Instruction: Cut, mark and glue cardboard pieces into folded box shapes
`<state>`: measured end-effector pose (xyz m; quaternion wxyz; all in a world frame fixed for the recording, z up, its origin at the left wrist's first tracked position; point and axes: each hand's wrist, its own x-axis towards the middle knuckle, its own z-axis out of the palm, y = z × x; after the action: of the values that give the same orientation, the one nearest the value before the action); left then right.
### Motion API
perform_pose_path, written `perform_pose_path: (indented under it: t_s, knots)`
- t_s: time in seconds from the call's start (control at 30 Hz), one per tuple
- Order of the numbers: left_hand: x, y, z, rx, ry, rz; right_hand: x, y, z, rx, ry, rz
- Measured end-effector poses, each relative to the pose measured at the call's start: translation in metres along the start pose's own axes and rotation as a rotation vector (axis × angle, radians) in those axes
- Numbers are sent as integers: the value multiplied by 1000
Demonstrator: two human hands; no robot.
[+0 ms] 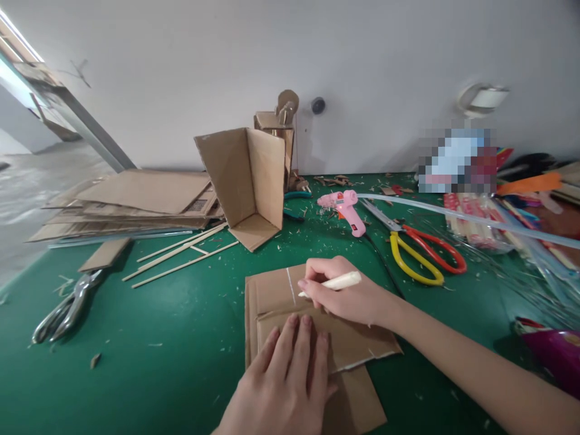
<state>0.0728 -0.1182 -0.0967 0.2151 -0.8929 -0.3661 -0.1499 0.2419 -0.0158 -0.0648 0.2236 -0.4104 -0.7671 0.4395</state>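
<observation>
My left hand (pixel 290 371) lies with its fingers outstretched on a brown cardboard piece (pixel 357 344), pressing on it near its left end. Beneath that piece is a larger cardboard sheet (pixel 267 287), whose far and near parts stick out. Between the thumb and fingers of my right hand (pixel 344 305) is a white marker pen (pixel 345 280), tilted, its tip close to the sheet. A white line (pixel 290 285) runs on the sheet just left of the tip, down to the upper piece's edge. White also shows along the upper piece's near edge.
Behind stand a folded cardboard corner (pixel 242 181), a pink glue gun (pixel 347 208) and scissors with red and yellow handles (pixel 417 254). At left are stacked cardboard (pixel 140 193), wooden sticks (pixel 181 254) and metal shears (pixel 72 305). Plastic-wrapped supplies (pixel 475 220) lie at right.
</observation>
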Motion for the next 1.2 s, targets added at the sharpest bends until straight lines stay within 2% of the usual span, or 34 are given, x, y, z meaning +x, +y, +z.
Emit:
perform_pose_path:
  t_s: [0.17,0.3,0.4,0.5,0.57,0.63,0.7,0.77,0.87,0.97,1.07,1.2]
  knots:
    - [2,-8,1,-24,28,23,-2,8,5,-173,116,-219]
    - [4,-10,-1,-37,19,14,-10,16,2,-426,16,-312]
    - [6,-13,-7,5,-21,99,-16,16,-4,-480,-12,-297]
    - [15,-28,-22,2,-6,166,-19,7,-17,-429,-6,-232]
    - [23,-45,-34,-9,36,166,-22,-1,-29,-321,54,-153]
    - [31,-64,-44,-20,32,112,-26,-11,-41,-145,177,-117]
    - [36,-79,-49,-97,-4,24,-31,-20,-51,-3,299,-152]
    - [36,-86,-48,-224,-47,-88,-36,-28,-54,-25,340,-183]
    - [34,-81,-36,-321,-175,-199,-40,-31,-45,-258,213,-201]
    - [32,-66,-22,-239,-251,-175,-39,-21,-30,-423,5,-211]
    - [28,-50,-14,-186,-205,-75,-36,-7,-21,-466,-78,-170]
    - [16,-33,-9,-209,-105,5,-38,1,-16,-568,-55,-193]
